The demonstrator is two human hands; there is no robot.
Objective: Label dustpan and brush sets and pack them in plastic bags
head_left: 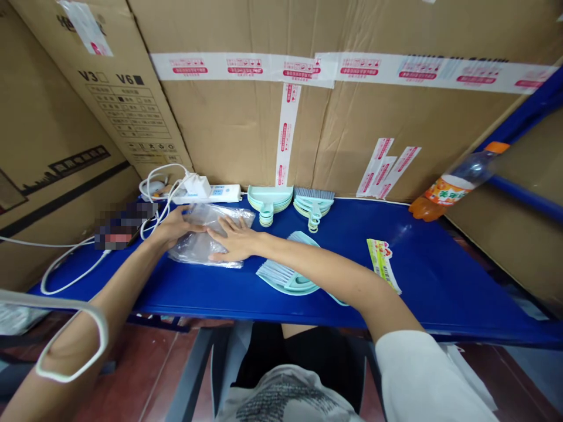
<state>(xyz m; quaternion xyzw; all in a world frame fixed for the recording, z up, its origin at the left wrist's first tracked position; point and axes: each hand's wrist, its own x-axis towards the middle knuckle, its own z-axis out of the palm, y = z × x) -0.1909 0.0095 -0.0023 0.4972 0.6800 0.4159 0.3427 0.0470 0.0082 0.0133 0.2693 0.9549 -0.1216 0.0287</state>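
Observation:
A stack of clear plastic bags [197,249] lies flat on the blue table [211,293]. My right hand [235,239] rests on the bags with its fingers spread. At their upper left edge is my left hand [176,227], its fingers bent over the plastic; whether it pinches any is unclear. Partly under my right forearm lie a pale green dustpan and brush [290,281]. Nested dustpans [270,202] and a stack of small brushes [314,205] stand near the cardboard at the back.
A power strip [226,192] with white cables and a blurred dark device [121,225] are at the left. On the right are a colourful packaging card [382,264] and a tilted orange drink bottle [457,184]. Cardboard [237,129] walls the back.

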